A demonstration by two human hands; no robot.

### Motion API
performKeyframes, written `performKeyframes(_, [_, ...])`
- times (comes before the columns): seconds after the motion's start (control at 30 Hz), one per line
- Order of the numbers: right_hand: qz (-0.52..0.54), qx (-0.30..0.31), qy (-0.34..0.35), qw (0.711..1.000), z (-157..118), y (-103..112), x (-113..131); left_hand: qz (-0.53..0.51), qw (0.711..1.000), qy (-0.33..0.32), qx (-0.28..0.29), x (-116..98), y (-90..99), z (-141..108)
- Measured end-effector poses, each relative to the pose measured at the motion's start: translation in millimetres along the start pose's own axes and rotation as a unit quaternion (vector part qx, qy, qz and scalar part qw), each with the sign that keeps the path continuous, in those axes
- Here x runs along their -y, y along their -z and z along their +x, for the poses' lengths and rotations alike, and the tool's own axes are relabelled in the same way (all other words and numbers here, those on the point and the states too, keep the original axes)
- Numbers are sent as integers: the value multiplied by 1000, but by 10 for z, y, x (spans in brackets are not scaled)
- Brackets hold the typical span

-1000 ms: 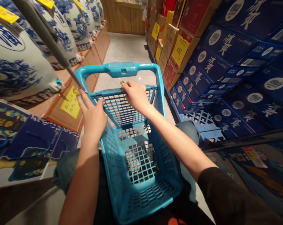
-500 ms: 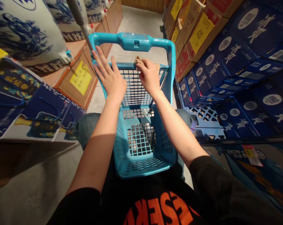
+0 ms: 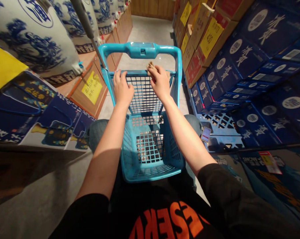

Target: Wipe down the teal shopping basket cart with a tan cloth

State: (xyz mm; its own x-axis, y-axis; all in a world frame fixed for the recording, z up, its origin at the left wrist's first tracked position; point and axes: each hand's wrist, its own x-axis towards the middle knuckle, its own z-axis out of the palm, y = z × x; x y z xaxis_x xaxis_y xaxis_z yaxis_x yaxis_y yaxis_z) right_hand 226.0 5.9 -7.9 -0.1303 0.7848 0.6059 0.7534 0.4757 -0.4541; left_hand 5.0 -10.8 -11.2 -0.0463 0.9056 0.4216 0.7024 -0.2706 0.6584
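A blue plastic basket (image 3: 132, 162) with grid walls stands between my knees, its thick handle (image 3: 142, 50) at the far end. My left hand (image 3: 123, 89) rests at the left part of the basket's far rim, fingers apart and bent over it, holding nothing. Near the right part of that rim, my right hand (image 3: 160, 83) is closed on a crumpled beige cloth (image 3: 151, 66), which partly shows past the fingers. The basket floor shows through its grid with nothing lying on it.
Large blue-and-white jars (image 3: 40, 43) and gift boxes (image 3: 52, 122) line the left. Stacked blue cartons (image 3: 259, 30) and brown boxes (image 3: 197, 43) stand on the right. A phone (image 3: 206, 134) lies beside my right knee. A grey pole (image 3: 85, 20) reaches the basket's far left.
My left hand has moved down from the upper left side of the handle frame to the rim, its fingers now more bent. My right hand still holds the cloth. The view has shifted slightly.
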Motion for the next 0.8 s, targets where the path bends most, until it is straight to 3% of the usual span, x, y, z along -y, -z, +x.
performKeyframes(0.13, [15,-54,-57,997,-14,21,-144,0,1000,-13,-5,39,-17,-3])
performKeyframes(0.2, [12,-61,-63,996,-47,-40,-104,3,1000,-17,-6,45,-16,-4])
performKeyframes(0.4, [38,13,6,999,-64,-271,258,-2,1000,-24,-2,38,16,-29])
performKeyframes(0.63, [-68,-9,-94,993,-44,130,-51,-32,999,-14,19,5,41,-36])
performKeyframes(0.7, [-74,-11,-106,992,-57,150,-36,-29,999,-14,20,-7,38,-32])
performKeyframes(0.8, [-62,16,-66,996,-66,65,93,-21,1000,-18,14,4,27,-23])
